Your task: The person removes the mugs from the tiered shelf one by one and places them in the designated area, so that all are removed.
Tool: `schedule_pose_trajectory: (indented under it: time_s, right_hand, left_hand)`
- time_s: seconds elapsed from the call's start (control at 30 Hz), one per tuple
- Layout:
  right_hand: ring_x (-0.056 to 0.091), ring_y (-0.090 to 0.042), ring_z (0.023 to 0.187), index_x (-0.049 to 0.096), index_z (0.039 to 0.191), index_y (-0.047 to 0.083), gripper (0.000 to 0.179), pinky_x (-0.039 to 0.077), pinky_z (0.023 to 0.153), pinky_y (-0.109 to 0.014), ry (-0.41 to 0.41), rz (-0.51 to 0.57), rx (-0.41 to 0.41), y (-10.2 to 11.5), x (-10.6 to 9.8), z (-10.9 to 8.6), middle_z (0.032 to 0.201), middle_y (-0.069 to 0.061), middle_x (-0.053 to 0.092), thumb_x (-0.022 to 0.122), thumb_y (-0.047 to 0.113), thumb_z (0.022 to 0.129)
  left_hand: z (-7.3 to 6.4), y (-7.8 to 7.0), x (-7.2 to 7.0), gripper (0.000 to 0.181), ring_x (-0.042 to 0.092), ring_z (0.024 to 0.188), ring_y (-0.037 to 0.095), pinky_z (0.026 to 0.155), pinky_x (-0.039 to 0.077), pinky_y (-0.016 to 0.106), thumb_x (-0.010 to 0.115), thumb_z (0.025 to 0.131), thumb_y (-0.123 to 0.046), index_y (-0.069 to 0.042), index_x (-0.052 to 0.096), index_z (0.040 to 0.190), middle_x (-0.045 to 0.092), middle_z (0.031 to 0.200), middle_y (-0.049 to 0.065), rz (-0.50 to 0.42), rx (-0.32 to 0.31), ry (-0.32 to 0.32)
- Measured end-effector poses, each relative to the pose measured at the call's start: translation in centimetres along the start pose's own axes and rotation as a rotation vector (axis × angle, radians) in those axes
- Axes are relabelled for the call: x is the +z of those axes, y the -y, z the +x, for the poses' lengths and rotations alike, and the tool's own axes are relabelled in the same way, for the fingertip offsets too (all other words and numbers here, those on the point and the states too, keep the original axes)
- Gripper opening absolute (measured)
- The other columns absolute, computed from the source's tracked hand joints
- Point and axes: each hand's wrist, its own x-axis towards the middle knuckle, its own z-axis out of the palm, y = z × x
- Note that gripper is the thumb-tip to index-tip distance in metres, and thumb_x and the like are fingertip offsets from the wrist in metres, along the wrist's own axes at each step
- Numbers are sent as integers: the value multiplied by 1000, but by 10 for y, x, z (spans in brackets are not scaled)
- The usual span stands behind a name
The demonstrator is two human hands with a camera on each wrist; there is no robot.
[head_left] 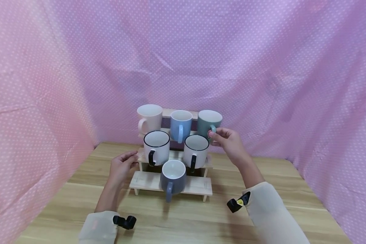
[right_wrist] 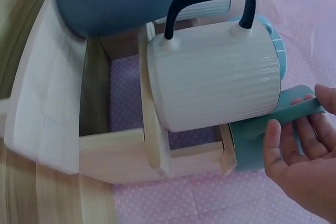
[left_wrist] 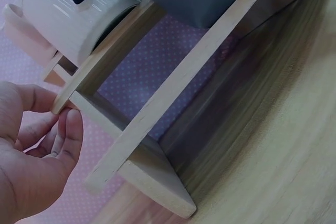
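A stepped wooden rack [head_left: 198,185] carries several mugs. My right hand [head_left: 230,142] pinches the handle of the green mug [head_left: 203,127] at the right of the top step; in the right wrist view thumb and fingers lie about that handle [right_wrist: 294,113]. At the rack's left side, my left hand [head_left: 121,166] grips the end of the middle shelf [left_wrist: 97,69] between thumb and fingers. Beside the green mug stand a blue mug [head_left: 175,127] and a pink mug [head_left: 154,122]. Two white mugs with black rims, left [head_left: 162,154] and right [head_left: 201,156], occupy the middle step.
On the lowest step sits a dark grey mug [head_left: 177,184], its handle toward the front. The rack stands on a wood-grain table [head_left: 177,223]. Pink dotted cloth [head_left: 183,51] hangs behind and at both sides. Each sleeve bears a small black device.
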Motion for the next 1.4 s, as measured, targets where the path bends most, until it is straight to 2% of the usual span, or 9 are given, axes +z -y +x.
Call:
schedule_pose_trajectory:
  time_s: [0.17, 0.33, 0.47, 0.67, 0.9, 1.1, 1.4]
  right_hand:
    - [62, -22, 102, 65, 102, -3, 25, 60, 96, -39, 21, 201, 67, 4, -1, 0, 102, -7, 65, 64, 21, 104]
    - [59, -20, 96, 67, 94, 0, 23, 60, 92, -35, 13, 316, 113, 10, 0, 1, 97, -6, 61, 61, 20, 105]
    - [58, -19, 91, 67, 92, 2, 24, 60, 87, -33, -28, 387, 149, 15, 2, 2, 92, -6, 61, 58, 18, 107]
    - [56, -20, 87, 61, 96, 3, 20, 57, 82, -29, -108, 425, 186, 20, 1, 1, 89, -5, 58, 53, 16, 108]
    - [58, -16, 78, 67, 83, 7, 26, 59, 76, -28, -180, 432, 165, 17, -8, -2, 77, -3, 59, 56, 12, 106]
    - [62, -15, 74, 70, 77, 7, 30, 62, 74, -28, -196, 451, 132, 14, -22, -6, 73, -3, 62, 58, 9, 104]
    - [62, -17, 81, 66, 75, 5, 31, 62, 80, -29, -208, 436, 91, 13, -52, -21, 81, -3, 64, 62, 13, 104]
  left_hand:
    - [0, 0, 3, 38, 66, 77, 4, 77, 62, 18, 63, 100, -2, 12, 58, 134, 70, 89, -9, -25, -12, -17]
    - [-1, 0, 4, 37, 66, 76, 4, 78, 62, 20, 62, 100, -1, 13, 58, 134, 70, 86, -10, -46, -14, -35]
    - [0, 0, 4, 37, 66, 76, 4, 78, 62, 20, 62, 100, -1, 14, 57, 133, 70, 87, -9, -66, -16, -41]
    - [0, 0, 3, 37, 67, 76, 5, 77, 62, 20, 63, 100, -1, 14, 58, 133, 70, 88, -7, -79, -24, -37]
    - [1, 1, 0, 40, 67, 77, 6, 81, 62, 21, 63, 100, -2, 14, 56, 136, 70, 93, -6, -92, -32, -2]
    - [1, 1, 1, 42, 66, 77, 6, 83, 62, 22, 64, 100, -2, 13, 54, 138, 71, 91, -8, -110, -43, 2]
    - [0, 0, 1, 42, 66, 79, 5, 85, 62, 23, 63, 100, -1, 14, 54, 138, 71, 90, -8, -113, -45, 5]
